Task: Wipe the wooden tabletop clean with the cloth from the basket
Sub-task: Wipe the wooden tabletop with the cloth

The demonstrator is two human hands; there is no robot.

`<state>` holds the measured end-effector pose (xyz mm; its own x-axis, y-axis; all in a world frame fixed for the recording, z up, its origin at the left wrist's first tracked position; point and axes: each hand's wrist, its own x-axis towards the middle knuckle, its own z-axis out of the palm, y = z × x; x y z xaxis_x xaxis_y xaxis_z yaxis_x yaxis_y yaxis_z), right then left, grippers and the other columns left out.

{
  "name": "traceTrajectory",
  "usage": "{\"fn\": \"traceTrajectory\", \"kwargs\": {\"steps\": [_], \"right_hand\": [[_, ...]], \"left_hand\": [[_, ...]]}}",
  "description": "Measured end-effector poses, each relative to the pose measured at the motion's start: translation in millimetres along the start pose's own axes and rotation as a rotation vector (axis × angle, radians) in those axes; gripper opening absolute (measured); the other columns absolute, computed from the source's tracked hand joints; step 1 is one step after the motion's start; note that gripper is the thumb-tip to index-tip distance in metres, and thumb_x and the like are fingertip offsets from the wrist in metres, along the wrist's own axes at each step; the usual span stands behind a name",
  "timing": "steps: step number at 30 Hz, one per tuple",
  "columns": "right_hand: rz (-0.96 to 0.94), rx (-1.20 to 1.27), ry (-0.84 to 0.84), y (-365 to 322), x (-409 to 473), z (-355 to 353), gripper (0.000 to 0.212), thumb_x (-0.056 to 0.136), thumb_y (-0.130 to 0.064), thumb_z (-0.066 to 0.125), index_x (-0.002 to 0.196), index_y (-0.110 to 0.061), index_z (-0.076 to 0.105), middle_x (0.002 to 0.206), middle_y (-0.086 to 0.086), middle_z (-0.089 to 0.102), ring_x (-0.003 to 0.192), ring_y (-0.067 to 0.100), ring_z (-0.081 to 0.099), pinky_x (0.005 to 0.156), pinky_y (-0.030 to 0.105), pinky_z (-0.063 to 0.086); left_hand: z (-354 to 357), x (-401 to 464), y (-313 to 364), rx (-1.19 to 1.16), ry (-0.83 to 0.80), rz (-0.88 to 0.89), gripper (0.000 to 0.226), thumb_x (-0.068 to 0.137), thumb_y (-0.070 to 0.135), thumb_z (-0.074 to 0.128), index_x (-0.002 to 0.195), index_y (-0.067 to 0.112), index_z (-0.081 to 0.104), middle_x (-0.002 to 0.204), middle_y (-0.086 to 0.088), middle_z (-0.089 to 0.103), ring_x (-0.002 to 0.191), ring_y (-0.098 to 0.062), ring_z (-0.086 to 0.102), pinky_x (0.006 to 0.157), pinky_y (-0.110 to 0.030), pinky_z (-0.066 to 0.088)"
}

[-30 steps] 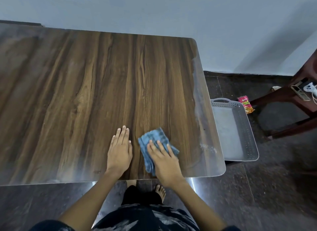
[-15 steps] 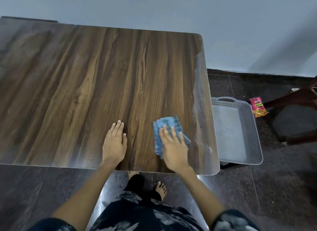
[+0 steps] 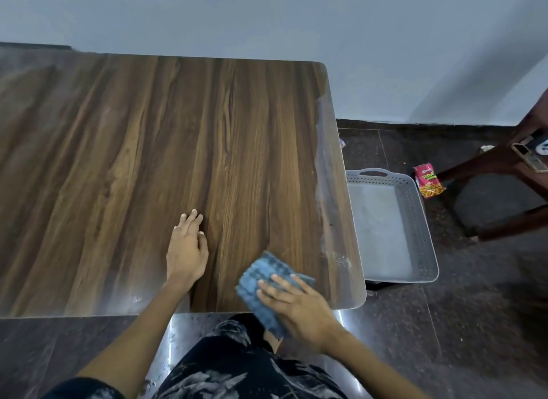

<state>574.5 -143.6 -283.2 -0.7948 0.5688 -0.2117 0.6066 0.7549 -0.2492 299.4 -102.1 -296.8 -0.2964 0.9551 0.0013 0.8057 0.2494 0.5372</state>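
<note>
The blue cloth (image 3: 268, 275) is pressed flat under the straight-fingered right hand (image 3: 299, 306) at the desk's (image 3: 148, 161) five-o'clock edge, partly overhanging; it could be dragged off. The left hand (image 3: 186, 250) rests flat, empty.

One wooden tabletop (image 3: 148, 161) lies under two hands: one left hand (image 3: 186, 250) and one right hand (image 3: 299, 306). One blue cloth (image 3: 267, 283) sits beneath the right hand. Right of that hand stand one grey basket (image 3: 421, 220) and, farther right, one snack packet (image 3: 429, 180)
</note>
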Motion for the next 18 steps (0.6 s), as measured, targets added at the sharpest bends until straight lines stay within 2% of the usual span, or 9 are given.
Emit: {"fn": "traceTrajectory", "kwargs": {"steps": [4, 7, 9, 12, 14, 16, 18], "right_hand": [[0.242, 0.037, 0.054, 52.4, 1.0, -25.9, 0.055, 0.090, -0.035, 0.034, 0.145, -0.032, 0.029, 0.148, -0.015, 0.034, 0.139, 0.012, 0.026, 0.110, 0.034, 0.017], [0.395, 0.106, 0.074, 77.2, 44.7, -46.1, 0.056, 0.093, -0.035, 0.022, 0.148, -0.029, 0.020, 0.154, -0.012, 0.020, 0.142, 0.011, 0.006, 0.117, 0.039, 0.014], [0.515, 0.134, 0.109, 80.0, 86.0, -60.2, 0.055, 0.097, -0.029, 0.027, 0.150, -0.027, 0.011, 0.157, -0.011, 0.009, 0.144, 0.012, -0.004, 0.119, 0.039, 0.003], [0.587, 0.119, 0.170, 66.3, 137.8, -74.3, 0.064, 0.096, -0.022, 0.041, 0.151, -0.024, 0.007, 0.158, -0.009, 0.003, 0.145, 0.015, -0.006, 0.112, 0.035, -0.011], [0.576, 0.112, 0.154, 54.0, 151.6, -69.5, 0.060, 0.095, -0.023, 0.039, 0.150, -0.021, 0.015, 0.157, -0.007, 0.011, 0.145, 0.017, 0.002, 0.112, 0.036, -0.008], [0.522, 0.072, 0.139, 44.4, 145.2, -59.1, 0.056, 0.089, -0.029, 0.041, 0.144, -0.020, 0.035, 0.151, -0.004, 0.033, 0.140, 0.018, 0.027, 0.112, 0.041, 0.010], [0.485, 0.058, 0.076, 44.0, 126.1, -47.9, 0.062, 0.080, -0.036, 0.054, 0.138, -0.020, 0.043, 0.143, -0.004, 0.045, 0.132, 0.017, 0.042, 0.111, 0.040, 0.025]], "left_hand": [[2.8, 15.5, 10.1, 0.036, -0.036, 0.059, 0.041, 0.095, 0.010, 0.040, 0.135, 0.004, 0.043, 0.147, -0.007, 0.034, 0.140, -0.020, 0.021, 0.115, -0.039, 0.015], [6.6, 26.9, 18.2, 0.044, -0.064, 0.104, 0.042, 0.095, 0.014, 0.040, 0.137, 0.006, 0.041, 0.148, -0.006, 0.032, 0.141, -0.019, 0.018, 0.115, -0.037, 0.013], [10.5, 38.1, 25.1, 0.046, -0.090, 0.139, 0.047, 0.094, 0.022, 0.035, 0.138, 0.007, 0.039, 0.150, -0.005, 0.029, 0.141, -0.017, 0.014, 0.115, -0.035, 0.012], [18.7, 58.9, 39.8, 0.073, -0.128, 0.185, 0.057, 0.090, 0.032, 0.025, 0.142, 0.009, 0.031, 0.152, -0.002, 0.022, 0.138, -0.009, 0.004, 0.114, -0.030, 0.005], [24.8, 72.4, 52.0, 0.079, -0.152, 0.197, 0.058, 0.090, 0.032, 0.024, 0.143, 0.009, 0.027, 0.153, -0.002, 0.019, 0.139, -0.009, 0.002, 0.114, -0.029, 0.003], [31.0, 84.2, 62.2, 0.088, -0.177, 0.202, 0.055, 0.093, 0.030, 0.025, 0.144, 0.009, 0.023, 0.154, -0.003, 0.015, 0.142, -0.013, 0.002, 0.114, -0.029, 0.001], [38.3, 94.9, 70.2, 0.117, -0.184, 0.219, 0.055, 0.094, 0.030, 0.022, 0.145, 0.009, 0.020, 0.155, -0.004, 0.013, 0.142, -0.016, 0.002, 0.114, -0.030, 0.000]]}}
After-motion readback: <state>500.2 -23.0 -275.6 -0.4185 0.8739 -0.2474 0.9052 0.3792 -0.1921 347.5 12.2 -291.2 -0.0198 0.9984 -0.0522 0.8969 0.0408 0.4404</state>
